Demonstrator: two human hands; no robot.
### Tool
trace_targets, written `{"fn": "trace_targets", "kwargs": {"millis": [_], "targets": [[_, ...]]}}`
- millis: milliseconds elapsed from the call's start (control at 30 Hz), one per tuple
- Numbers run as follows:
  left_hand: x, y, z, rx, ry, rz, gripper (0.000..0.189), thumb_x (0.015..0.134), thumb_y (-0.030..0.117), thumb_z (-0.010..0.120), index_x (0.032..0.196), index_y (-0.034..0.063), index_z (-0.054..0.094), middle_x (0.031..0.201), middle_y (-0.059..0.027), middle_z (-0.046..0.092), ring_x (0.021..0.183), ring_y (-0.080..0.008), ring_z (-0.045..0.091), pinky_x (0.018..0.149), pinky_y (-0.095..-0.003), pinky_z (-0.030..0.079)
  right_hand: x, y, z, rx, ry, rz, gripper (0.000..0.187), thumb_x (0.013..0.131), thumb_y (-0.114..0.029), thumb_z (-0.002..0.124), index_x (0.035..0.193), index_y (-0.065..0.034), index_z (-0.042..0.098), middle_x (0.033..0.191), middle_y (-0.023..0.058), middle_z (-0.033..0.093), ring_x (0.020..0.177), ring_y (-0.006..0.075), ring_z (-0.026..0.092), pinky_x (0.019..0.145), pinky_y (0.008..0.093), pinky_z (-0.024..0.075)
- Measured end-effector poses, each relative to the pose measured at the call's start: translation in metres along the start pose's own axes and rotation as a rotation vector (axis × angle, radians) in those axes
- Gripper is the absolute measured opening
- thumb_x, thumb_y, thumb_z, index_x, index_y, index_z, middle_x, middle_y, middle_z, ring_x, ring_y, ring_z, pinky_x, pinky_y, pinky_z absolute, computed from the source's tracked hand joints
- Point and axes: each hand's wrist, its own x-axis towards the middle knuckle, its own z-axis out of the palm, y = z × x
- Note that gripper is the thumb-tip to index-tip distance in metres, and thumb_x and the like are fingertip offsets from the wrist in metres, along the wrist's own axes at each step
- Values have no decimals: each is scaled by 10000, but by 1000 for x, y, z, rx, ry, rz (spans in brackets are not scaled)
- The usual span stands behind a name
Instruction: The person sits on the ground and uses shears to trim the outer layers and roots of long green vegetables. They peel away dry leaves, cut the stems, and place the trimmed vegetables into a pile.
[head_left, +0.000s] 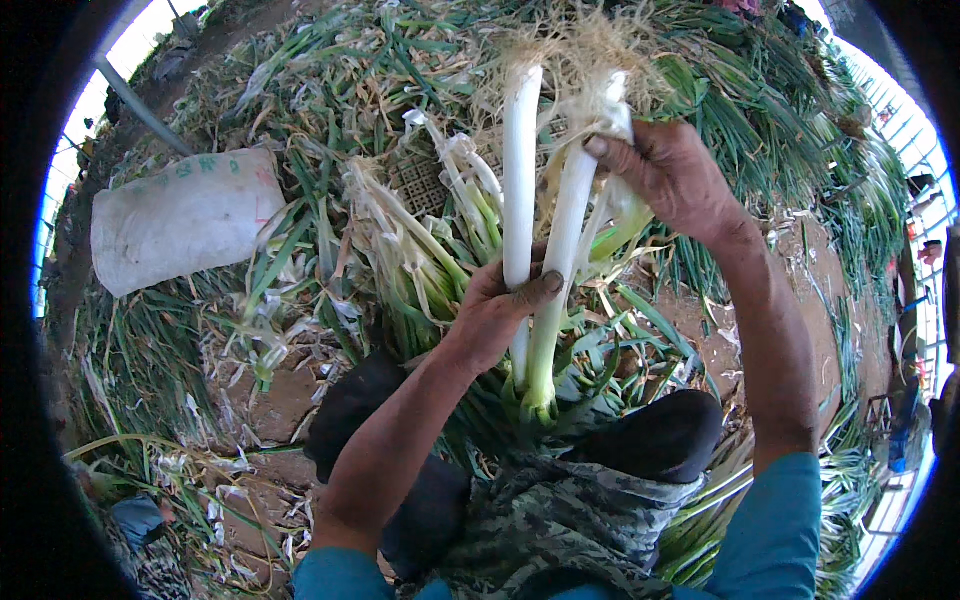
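My left hand (510, 300) is closed around the shafts of two thick white scallions, with the thumb across the right one. The left scallion (520, 172) is bare and smooth. On the right scallion (568, 217), my right hand (667, 169) pinches the upper shaft and a loose outer layer just below the root end. Bushy tan roots (611, 45) crown both stalks at the top. Their green lower ends point down toward my lap, above dark leaves. A peeled-back strip (626, 217) of pale green leaf hangs below my right hand.
Left of my hands lie withered scallions (405, 232) and a woven basket (420, 184). A white woven sack (187, 217) rests on heaped leaves at left. Piled green scallions (780, 127) stretch across the far right. Leaf scraps litter the brown ground (277, 405) near my knees.
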Motion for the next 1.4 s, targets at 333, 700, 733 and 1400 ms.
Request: {"fn": "trace_targets", "kwargs": {"millis": [333,700,733,1400], "targets": [[-4,22,12,32,-165,-37,303,904,178,741,1149,31,642,940,-50,688,851,-130,648,780,-315,517,1,-3,-82,115,368,105,244,948,-189,632,1125,-27,677,912,40,703,794,124,637,698,301,514],[-31,23,-31,-155,48,99,365,789,76,814,1114,31,654,924,-69,694,803,-182,674,687,-363,566,-121,62,-111,-218,427,496,247,930,-151,660,1144,-29,638,1003,48,668,840,130,618,732,310,509],[-33,29,-30,-131,114,94,347,781,57,810,1092,32,659,914,-68,697,804,-177,675,674,-355,575,-136,66,-86,-199,356,581,249,928,-147,662,1146,-29,634,1012,49,665,845,130,617,735,311,508],[-69,74,-104,-88,319,146,316,830,126,662,1116,26,574,876,-99,634,784,-269,644,778,-475,565,-284,213,20,442,897,1136,433,958,-455,569,1185,-92,628,995,40,605,916,153,552,794,336,461]]}}
